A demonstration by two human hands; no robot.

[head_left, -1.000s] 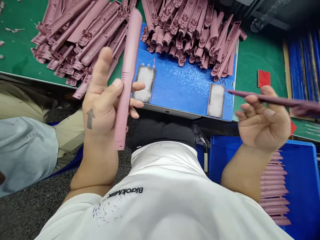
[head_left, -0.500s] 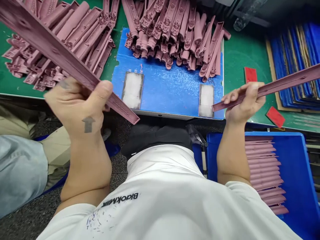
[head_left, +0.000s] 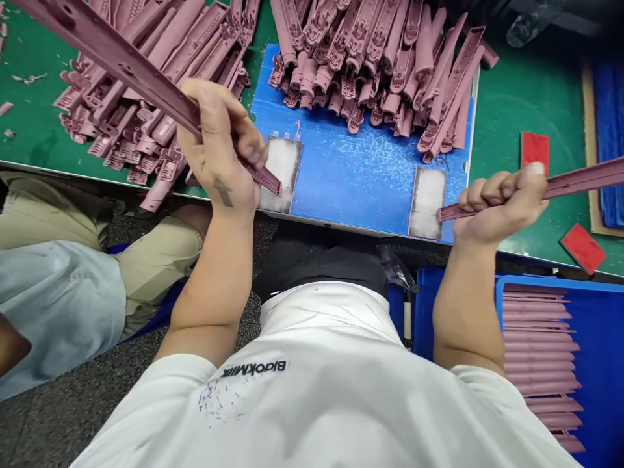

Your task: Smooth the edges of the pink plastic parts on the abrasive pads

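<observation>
My left hand [head_left: 221, 146] is closed around a long pink plastic strip [head_left: 129, 68], shaped like a shallow channel. Its far end rises to the upper left, while its short end pokes out below my fingers over a grey-white pad [head_left: 280, 172]. On the other side, my right hand [head_left: 504, 203] grips a second pink plastic strip [head_left: 585, 177], tilted up toward the right edge. The near tip of that one lies in front of another grey-white pad [head_left: 429, 201]. Both pads are on a blue board [head_left: 355, 175].
Pink plastic parts [head_left: 370, 58] are heaped on the board's back, with another pile [head_left: 146, 97] to the left. Two red pieces [head_left: 535, 151] lie on the green table [head_left: 502, 123]. A blue bin [head_left: 599, 338] at lower right holds stacked strips. A seated person [head_left: 63, 305] is at left.
My left hand has turned, its fingers now wrapped over the strip, and sits further right in view. My right hand's fingers have curled tighter round its strip. The whole view has shifted.
</observation>
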